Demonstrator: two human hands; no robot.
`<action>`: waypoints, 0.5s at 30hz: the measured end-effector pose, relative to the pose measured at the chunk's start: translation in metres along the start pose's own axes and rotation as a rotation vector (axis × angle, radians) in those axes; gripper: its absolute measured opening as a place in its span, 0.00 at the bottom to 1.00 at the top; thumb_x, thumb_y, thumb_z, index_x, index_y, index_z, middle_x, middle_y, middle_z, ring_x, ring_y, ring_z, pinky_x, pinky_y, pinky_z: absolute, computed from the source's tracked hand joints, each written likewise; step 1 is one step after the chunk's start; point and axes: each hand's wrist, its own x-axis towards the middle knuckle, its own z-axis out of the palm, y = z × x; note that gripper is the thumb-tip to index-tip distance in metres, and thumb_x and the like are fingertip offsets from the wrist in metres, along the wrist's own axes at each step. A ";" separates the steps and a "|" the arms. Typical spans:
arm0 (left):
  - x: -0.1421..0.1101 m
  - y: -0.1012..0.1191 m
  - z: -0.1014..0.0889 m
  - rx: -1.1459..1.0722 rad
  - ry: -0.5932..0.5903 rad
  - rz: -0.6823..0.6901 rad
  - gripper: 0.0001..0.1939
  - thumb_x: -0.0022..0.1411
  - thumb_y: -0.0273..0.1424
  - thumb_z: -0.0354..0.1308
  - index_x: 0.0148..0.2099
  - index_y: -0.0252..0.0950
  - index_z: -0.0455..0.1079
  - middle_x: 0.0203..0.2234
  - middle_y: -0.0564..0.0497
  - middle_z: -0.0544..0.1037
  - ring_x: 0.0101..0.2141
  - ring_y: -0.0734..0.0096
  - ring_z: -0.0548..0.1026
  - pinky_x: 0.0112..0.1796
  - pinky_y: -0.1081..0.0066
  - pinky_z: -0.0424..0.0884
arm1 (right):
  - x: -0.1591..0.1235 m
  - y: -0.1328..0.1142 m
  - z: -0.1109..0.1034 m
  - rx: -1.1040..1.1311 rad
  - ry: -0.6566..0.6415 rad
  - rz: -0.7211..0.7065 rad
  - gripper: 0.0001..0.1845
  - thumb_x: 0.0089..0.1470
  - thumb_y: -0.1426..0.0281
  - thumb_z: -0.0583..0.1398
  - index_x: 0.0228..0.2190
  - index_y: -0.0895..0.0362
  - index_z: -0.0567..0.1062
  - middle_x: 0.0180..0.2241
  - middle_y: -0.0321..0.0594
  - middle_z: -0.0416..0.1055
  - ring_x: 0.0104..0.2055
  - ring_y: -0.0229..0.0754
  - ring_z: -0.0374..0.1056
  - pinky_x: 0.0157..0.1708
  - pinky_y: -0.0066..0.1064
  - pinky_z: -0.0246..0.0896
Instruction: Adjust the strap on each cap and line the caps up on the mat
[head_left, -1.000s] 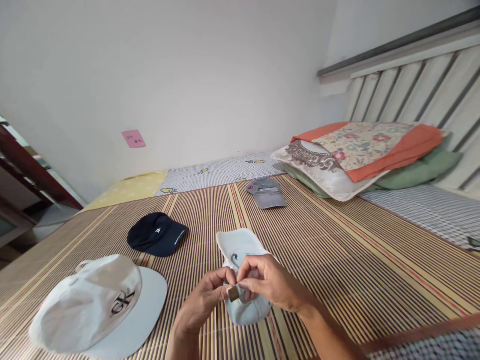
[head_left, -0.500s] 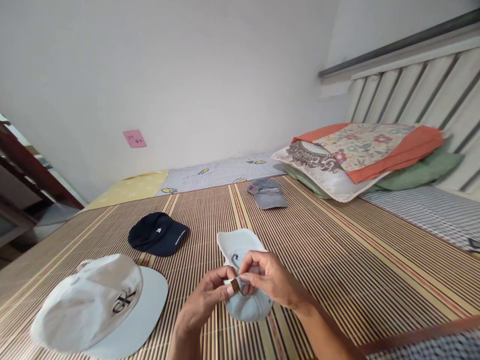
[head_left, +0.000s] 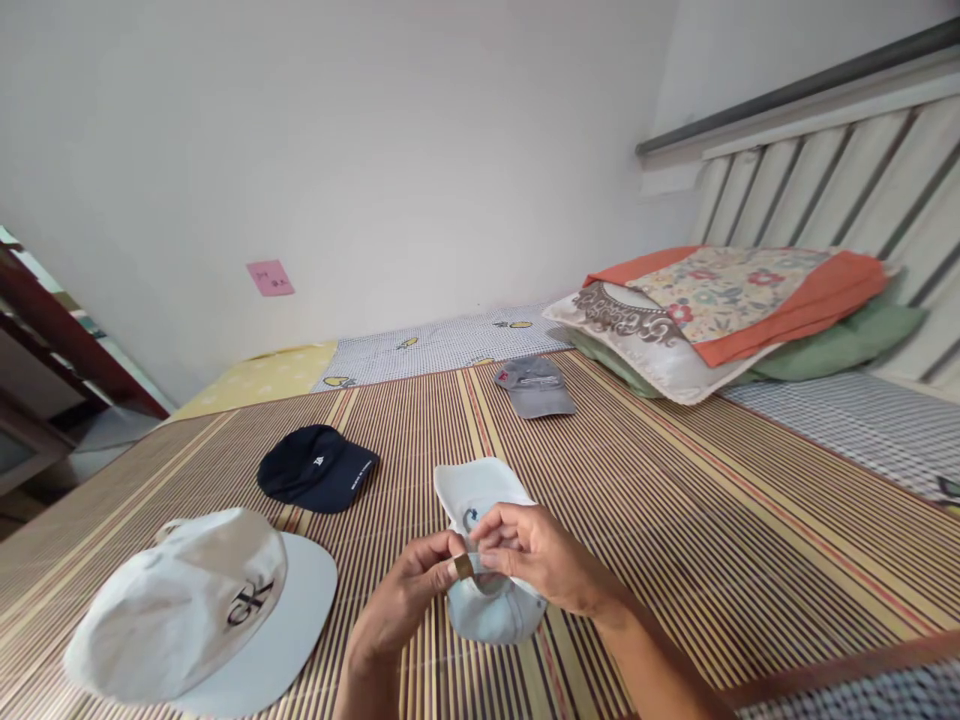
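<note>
On the striped mat [head_left: 675,520], pale cap [head_left: 496,612] looks light and floppy, probably stiffer at the brim [head_left: 480,482], best gripped at the strap [head_left: 478,563], where left hand [head_left: 409,592] pinches the buckle [head_left: 464,567], right hand [head_left: 536,555] the strap.

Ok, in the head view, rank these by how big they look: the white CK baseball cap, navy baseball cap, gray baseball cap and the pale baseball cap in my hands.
1. White CK baseball cap
2. Pale baseball cap, partly covered by fingers
3. Navy baseball cap
4. Gray baseball cap, farthest away
</note>
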 end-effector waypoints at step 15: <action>-0.006 0.006 -0.009 -0.101 0.098 -0.001 0.21 0.59 0.48 0.72 0.33 0.33 0.75 0.24 0.53 0.72 0.26 0.75 0.63 0.29 0.75 0.58 | -0.032 -0.032 -0.063 -0.441 -0.087 0.162 0.25 0.48 0.65 0.75 0.49 0.53 0.83 0.48 0.42 0.82 0.53 0.52 0.74 0.55 0.42 0.67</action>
